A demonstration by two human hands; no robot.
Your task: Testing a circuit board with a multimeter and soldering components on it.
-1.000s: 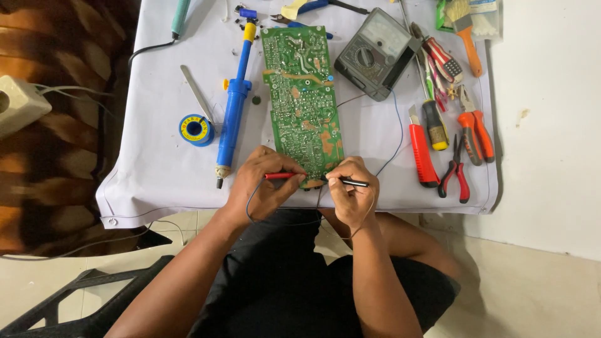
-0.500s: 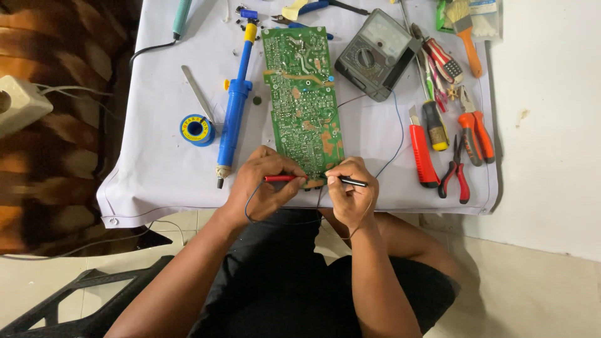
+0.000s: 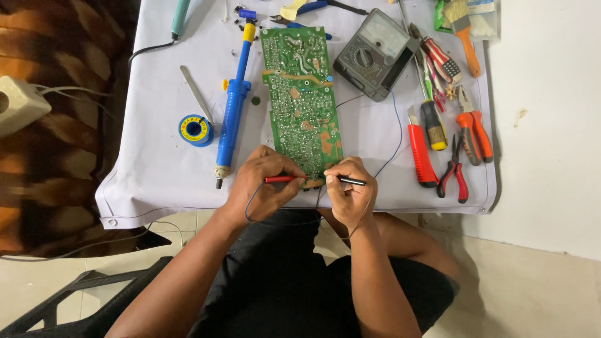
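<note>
Left hand (image 3: 260,181) closed on red probe (image 3: 283,179), right hand (image 3: 350,191) closed on black probe (image 3: 350,181), both tips at near edge of green circuit board (image 3: 300,100), centre of frame. Meter (image 3: 374,53) upper right, blue solder sucker (image 3: 233,112) left of board.

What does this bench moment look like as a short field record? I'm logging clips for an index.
Surface: table with white cloth
Left hand: holds red probe
Right hand: holds black probe
Probe tips: at the near edge of the green circuit board
Meter: grey multimeter beyond the board, to the right
Left of board: blue desoldering pump, solder spool
Right of board: red-handled pliers, screwdrivers, brush
</note>
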